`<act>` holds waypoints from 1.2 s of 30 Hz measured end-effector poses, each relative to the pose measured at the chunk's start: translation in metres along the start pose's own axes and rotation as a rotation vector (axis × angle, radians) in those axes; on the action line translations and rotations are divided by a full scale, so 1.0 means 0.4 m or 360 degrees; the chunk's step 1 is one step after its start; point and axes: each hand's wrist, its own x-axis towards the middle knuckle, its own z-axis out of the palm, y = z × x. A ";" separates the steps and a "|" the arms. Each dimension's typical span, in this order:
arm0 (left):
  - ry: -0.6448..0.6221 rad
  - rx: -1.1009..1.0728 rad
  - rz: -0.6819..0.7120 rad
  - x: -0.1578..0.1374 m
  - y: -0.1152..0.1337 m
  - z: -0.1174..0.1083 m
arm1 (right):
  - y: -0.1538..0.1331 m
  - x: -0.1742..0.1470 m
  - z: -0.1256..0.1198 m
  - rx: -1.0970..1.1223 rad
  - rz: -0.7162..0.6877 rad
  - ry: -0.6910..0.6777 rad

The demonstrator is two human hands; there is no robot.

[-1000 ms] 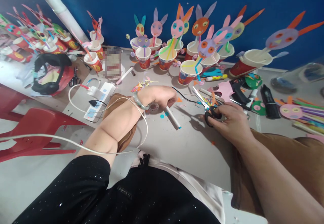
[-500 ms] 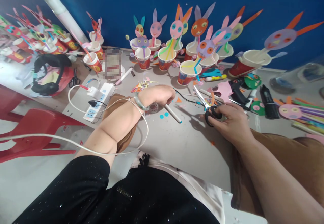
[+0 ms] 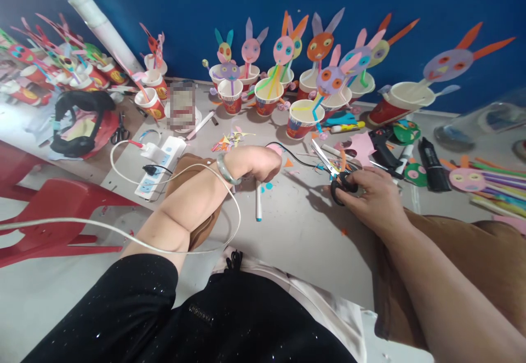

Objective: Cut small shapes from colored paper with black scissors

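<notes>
My left hand [image 3: 265, 164] is curled over the table with the fingertips turned down and mostly hidden. From beneath it a white marker [image 3: 258, 201] with a blue end points toward me. Blue paper dots [image 3: 268, 186] lie beside the marker, and a pink paper piece [image 3: 276, 148] shows just behind the hand. In my right hand [image 3: 376, 193] are black-handled scissors [image 3: 327, 161], blades slightly apart and pointing away to the left. Past their tips stands a paper cup [image 3: 293, 127] with yellow and blue straws and a purple rabbit head.
Paper cups with rabbit figures [image 3: 269, 105] line the blue wall. Left are a power strip [image 3: 160, 167], a white cable [image 3: 239, 209] crossing my left arm, and a black headband-like device [image 3: 82, 119]. Rightward lie a glue gun [image 3: 384, 147], a black marker [image 3: 432, 166] and paper strips [image 3: 499, 179].
The marker under my left hand has swung from slanting right to pointing straight toward me. That hand has shifted slightly down and left, uncovering the pink piece. My right hand keeps the scissors nearly still.
</notes>
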 end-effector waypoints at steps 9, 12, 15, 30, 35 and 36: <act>-0.0058 0.0351 0.0076 -0.006 0.058 -0.010 | 0.001 -0.002 -0.001 0.0014 0.0041 -0.0038; -0.0026 0.0415 0.0027 -0.005 0.074 0.000 | -0.004 0.000 -0.003 0.0039 0.0070 -0.0022; 0.0053 0.0396 0.0069 -0.001 0.076 0.007 | -0.020 0.005 -0.017 0.0167 0.0205 -0.0042; 0.0247 -0.0685 0.0483 0.038 0.064 0.027 | -0.034 -0.013 -0.022 0.0756 0.0561 -0.0032; 0.0507 -0.1652 0.0543 0.078 0.104 0.062 | -0.067 -0.012 -0.020 0.0871 0.0367 -0.0038; 0.0544 -0.1731 0.0521 0.084 0.111 0.068 | -0.071 -0.012 -0.021 0.0857 0.0340 -0.0002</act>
